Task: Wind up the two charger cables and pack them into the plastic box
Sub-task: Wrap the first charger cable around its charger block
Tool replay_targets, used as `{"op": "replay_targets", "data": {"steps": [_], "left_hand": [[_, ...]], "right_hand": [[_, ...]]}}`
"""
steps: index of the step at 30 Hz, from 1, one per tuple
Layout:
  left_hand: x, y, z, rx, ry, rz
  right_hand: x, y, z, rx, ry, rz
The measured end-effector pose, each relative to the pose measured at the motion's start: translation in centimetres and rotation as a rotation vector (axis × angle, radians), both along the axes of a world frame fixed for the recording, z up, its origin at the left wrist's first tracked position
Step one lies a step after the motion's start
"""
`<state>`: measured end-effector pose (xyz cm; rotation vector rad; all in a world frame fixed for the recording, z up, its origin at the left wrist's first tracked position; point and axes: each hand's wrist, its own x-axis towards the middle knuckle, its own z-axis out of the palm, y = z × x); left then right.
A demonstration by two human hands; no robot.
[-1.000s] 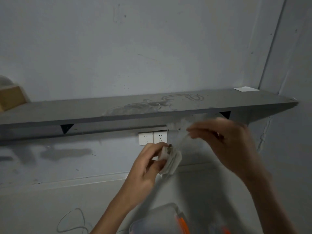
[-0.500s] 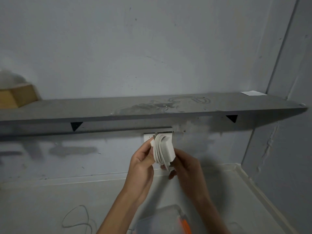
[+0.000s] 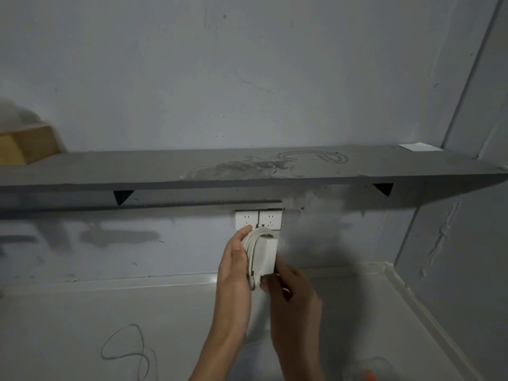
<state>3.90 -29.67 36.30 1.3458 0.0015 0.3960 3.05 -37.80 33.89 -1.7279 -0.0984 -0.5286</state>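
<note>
While in L hand (image 3: 233, 270), R hand (image 3: 294, 298): wound charger (image 3: 265, 254).

Charger (image 3: 266, 254): smooth white plastic. Shelf (image 3: 137, 171): matt grey, scuffed. Box (image 3: 24, 147): brown cardboard.

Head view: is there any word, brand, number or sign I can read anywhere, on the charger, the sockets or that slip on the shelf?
No text can be read.
charger: white face shows no print.
wall sockets: only slot holes, no lettering visible.
paper slip on the shelf: looks blank, too small to be sure.
cardboard box: blurred, no marks visible.
</note>
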Motion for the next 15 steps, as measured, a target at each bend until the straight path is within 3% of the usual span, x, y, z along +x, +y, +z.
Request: {"op": "replay_targets", "data": {"steps": [3, 8, 12, 15], "left_hand": [[-0.6, -1.4, 0.2, 0.009, 0.019, -0.019], [-0.8, -2.2, -0.1, 0.295, -0.064, 0.091], [0.0, -1.2, 0.8, 0.340, -0.166, 0.213], [0.2, 0.0, 1.3, 0.162, -0.048, 0.163]], "right_hand": [[0.1, 0.4, -0.9, -0.139, -0.058, -0.136], [0.1, -0.3, -0.8, -0.268, -0.161, -0.186], [0.0, -1.4, 0.0, -0.023, -0.013, 0.055], [0.3, -3.2, 0.9, 0.000, 0.142, 0.288]]}}
